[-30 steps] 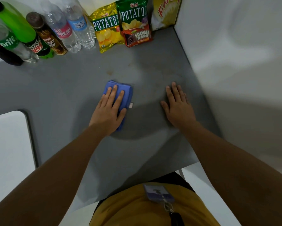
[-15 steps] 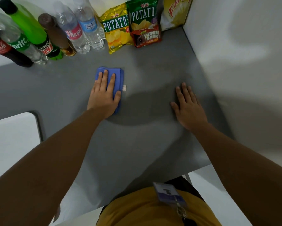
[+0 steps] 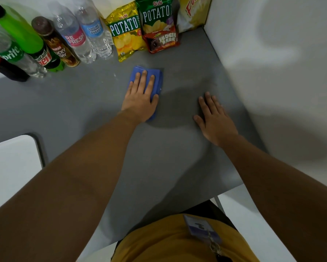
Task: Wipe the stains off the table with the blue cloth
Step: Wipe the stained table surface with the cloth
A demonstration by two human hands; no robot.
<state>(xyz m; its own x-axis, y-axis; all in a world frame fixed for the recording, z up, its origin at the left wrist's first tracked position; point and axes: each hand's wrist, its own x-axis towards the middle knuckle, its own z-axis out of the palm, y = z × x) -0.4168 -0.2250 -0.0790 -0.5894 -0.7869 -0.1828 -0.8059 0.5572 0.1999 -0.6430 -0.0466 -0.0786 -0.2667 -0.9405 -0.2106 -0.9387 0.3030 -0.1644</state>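
Observation:
A folded blue cloth point(image 3: 157, 77) lies on the grey table point(image 3: 83, 103), just in front of the snack bags. My left hand point(image 3: 141, 97) presses flat on the cloth, fingers pointing away from me, covering most of it. To its right my right hand point(image 3: 214, 118) rests palm down on the bare table, fingers spread, holding nothing. A faint smear point(image 3: 202, 80) shows on the table surface beyond the right hand. No clear stain shows near the cloth.
Several drink bottles point(image 3: 70, 35) stand in a row at the back left. Potato chip bags point(image 3: 124, 31) and a fudge bar pack point(image 3: 163, 41) lean at the back centre. A white wall point(image 3: 272, 63) borders the table's right side. A white chair seat point(image 3: 9, 167) sits at the left.
My left hand has pushed the cloth away from me toward the snack bags and slightly right. My right hand has stayed flat on the table.

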